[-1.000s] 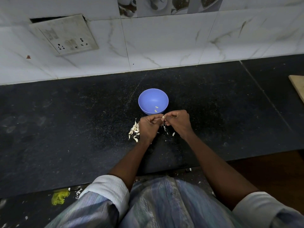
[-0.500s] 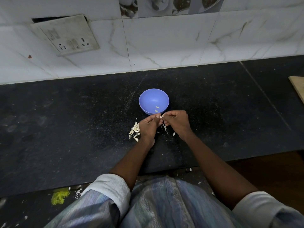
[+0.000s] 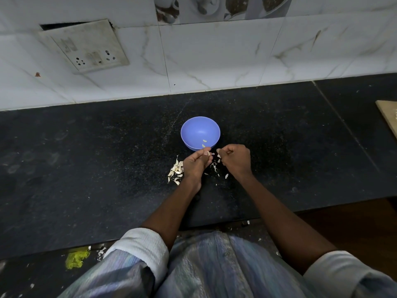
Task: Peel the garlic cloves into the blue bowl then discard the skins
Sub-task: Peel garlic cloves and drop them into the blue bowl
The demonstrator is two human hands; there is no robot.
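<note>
Your hands have just parted. The left hand (image 3: 196,163), beside the garlic pile (image 3: 175,171), pinches a clove (image 3: 207,153); the right hand (image 3: 235,159) pinches a torn skin (image 3: 218,156), so that clove looks nearly bare. Two pale peeled cloves (image 3: 204,143) sit in the bowl (image 3: 191,127), just beyond your fingers.

- We see dim, bluish light, brightest on the tiled wall (image 3: 214,61) at the top of the frame.
- The dark counter (image 3: 86,168) shows faint sheen.
- Edges bow outward; the shirt (image 3: 214,272) at bottom blurs.
</note>
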